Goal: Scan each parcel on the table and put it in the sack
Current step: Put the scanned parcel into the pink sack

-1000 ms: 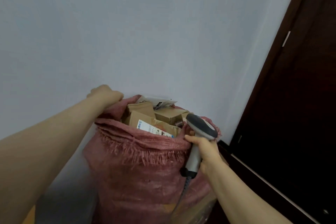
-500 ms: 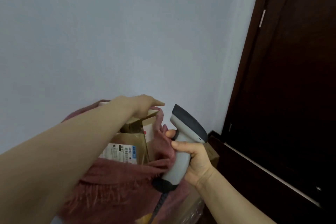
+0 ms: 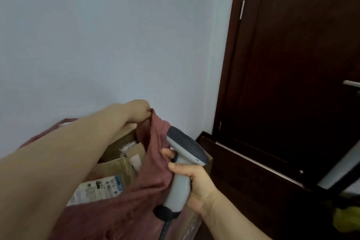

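Your pink-red woven sack is nearly full. Brown cardboard parcels sit high inside it, and the top one shows a white paper label. So a lot of the job looks done. The table is not in sight, so you cannot tell how many parcels wait to be scanned. Your left hand reaches over the boxes to the far edge of the sack, and its fingers are curled tight on the cloth rim, holding it up. Your right hand is wrapped round the handle of the grey plastic scanner with the dark top, one finger by the trigger, close against the sack cloth. No hand holds a parcel. A plain pale wall is behind the sack, and a tall dark brown wooden door with a silver handle stands on the right. Something yellow shows low in the corner, too blurry to name. The scanner's dark cord hangs by the sack and could snag. With the sack this full, the next parcel may not fit easily.
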A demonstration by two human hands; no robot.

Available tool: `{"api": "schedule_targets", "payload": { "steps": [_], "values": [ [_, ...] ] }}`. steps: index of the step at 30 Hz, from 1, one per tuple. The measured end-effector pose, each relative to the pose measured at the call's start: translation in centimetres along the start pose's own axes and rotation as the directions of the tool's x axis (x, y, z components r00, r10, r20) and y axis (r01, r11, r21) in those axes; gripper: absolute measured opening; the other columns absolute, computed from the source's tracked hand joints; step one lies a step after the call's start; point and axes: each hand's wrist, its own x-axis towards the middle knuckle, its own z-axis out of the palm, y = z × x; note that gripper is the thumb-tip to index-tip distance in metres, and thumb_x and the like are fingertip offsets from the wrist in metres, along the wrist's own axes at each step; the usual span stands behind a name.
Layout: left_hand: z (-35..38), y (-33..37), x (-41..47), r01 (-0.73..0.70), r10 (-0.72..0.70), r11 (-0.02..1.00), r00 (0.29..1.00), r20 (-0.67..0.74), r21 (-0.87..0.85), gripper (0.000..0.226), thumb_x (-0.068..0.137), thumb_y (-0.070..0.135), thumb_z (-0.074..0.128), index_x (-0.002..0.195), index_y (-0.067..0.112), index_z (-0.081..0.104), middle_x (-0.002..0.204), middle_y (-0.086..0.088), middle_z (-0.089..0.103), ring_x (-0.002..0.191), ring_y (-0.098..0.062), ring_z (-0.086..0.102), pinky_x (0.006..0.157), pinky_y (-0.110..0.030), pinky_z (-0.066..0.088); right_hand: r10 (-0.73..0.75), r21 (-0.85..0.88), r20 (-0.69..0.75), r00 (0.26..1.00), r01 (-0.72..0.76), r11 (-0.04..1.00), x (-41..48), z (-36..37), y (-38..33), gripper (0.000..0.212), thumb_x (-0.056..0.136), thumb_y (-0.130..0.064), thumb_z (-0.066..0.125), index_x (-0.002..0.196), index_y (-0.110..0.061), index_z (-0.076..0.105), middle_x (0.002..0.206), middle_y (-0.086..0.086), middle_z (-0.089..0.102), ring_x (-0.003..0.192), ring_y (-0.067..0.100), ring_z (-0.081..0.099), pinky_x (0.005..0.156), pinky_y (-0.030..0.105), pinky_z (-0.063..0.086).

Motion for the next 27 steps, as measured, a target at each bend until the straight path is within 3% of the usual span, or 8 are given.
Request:
{"api": "schedule_targets", "payload": {
  "steps": [4,10,12,14,16,18,22,27],
  "values": [
    [-3.7,-3.0,0.4,0.061,-0.033,0.994,0.96,-0.278,0.093,0.031,0.099,0.025,0.041,0.106,0.003,0.062,0.114,-0.018,0.061,0.104,-0.033,0.056,0.085,-0.036,0.046,-0.001,-0.047,-0.156,0.988,-0.007,0.999,1.6,2.4,0.5,0.035,0.06,0.012,0.074,0.093,0.0,0.077,0.094,0.02,0.072,0.079,0.032,0.071,0.071,0.041,0.058],
    [-7.0,-2.9,-0.4,0.012,0.03,0.998,0.801,-0.598,0.067,0.025,0.096,0.027,0.048,0.103,0.007,0.062,0.106,-0.015,0.061,0.104,-0.034,0.055,0.069,-0.033,0.033,-0.036,-0.072,-0.321,0.946,0.014,0.997,4.2,5.3,1.9,0.037,0.068,0.017,0.069,0.102,0.002,0.071,0.092,0.02,0.073,0.078,0.032,0.07,0.072,0.044,0.059],
    [-4.5,-4.0,-0.7,-0.074,-0.017,0.982,0.881,-0.472,-0.173,0.023,0.094,0.023,0.053,0.091,0.003,0.064,0.09,-0.016,0.061,0.09,-0.029,0.057,0.065,-0.029,0.033,-0.044,-0.082,-0.357,0.933,0.016,0.997,4.3,4.4,1.9,0.032,0.07,0.018,0.067,0.096,0.001,0.072,0.085,0.018,0.073,0.071,0.03,0.069,0.067,0.041,0.059],
    [-2.7,-5.5,-1.2,-0.031,-0.038,0.895,0.988,-0.147,-0.444,0.019,0.088,0.019,0.064,0.083,0.001,0.066,0.074,-0.011,0.058,0.073,-0.021,0.053,0.06,-0.027,0.036,-0.046,-0.095,-0.398,0.916,0.008,0.995,4.3,3.5,1.7,0.031,0.07,0.019,0.065,0.094,0.0,0.071,0.083,0.019,0.073,0.07,0.031,0.069,0.068,0.041,0.059],
    [-2.4,-7.2,-2.0,0.118,-0.083,0.773,0.993,0.085,-0.623,0.016,0.083,0.018,0.067,0.084,0.002,0.068,0.074,-0.008,0.062,0.068,-0.018,0.052,0.059,-0.024,0.041,-0.032,-0.123,-0.409,0.912,-0.02,0.992,4.2,3.2,1.5,0.032,0.07,0.019,0.065,0.096,0.001,0.07,0.083,0.02,0.073,0.07,0.032,0.069,0.069,0.043,0.058],
    [-2.4,-9.6,-1.4,0.207,-0.219,0.708,0.973,0.069,-0.675,0.018,0.087,0.018,0.061,0.091,0.003,0.068,0.087,-0.009,0.069,0.076,-0.021,0.06,0.066,-0.028,0.047,-0.022,-0.151,-0.415,0.91,-0.045,0.987,4.3,3.2,1.5,0.032,0.07,0.02,0.065,0.096,0.002,0.068,0.078,0.019,0.073,0.067,0.032,0.069,0.065,0.041,0.058],
    [-1.3,-13.5,0.4,0.412,-0.458,0.856,0.884,-0.09,-0.312,0.03,0.096,0.004,0.039,0.114,-0.01,0.058,0.124,-0.025,0.057,0.115,-0.036,0.053,0.092,-0.036,0.043,-0.032,-0.196,-0.429,0.903,-0.059,0.979,5.1,3.6,2.0,0.042,0.067,0.02,0.068,0.104,0.0,0.066,0.085,0.02,0.073,0.078,0.037,0.069,0.069,0.046,0.059],
    [1.5,-16.3,1.7,0.464,-0.466,0.884,0.883,0.048,0.055,0.028,0.1,0.011,0.035,0.114,0.0,0.057,0.12,-0.013,0.057,0.112,-0.029,0.053,0.092,-0.032,0.042,-0.029,-0.237,-0.428,0.903,-0.081,0.968,6.3,3.2,2.5,0.052,0.064,0.019,0.069,0.111,-0.003,0.063,0.092,0.02,0.073,0.083,0.037,0.07,0.07,0.046,0.059]
  ]
}}
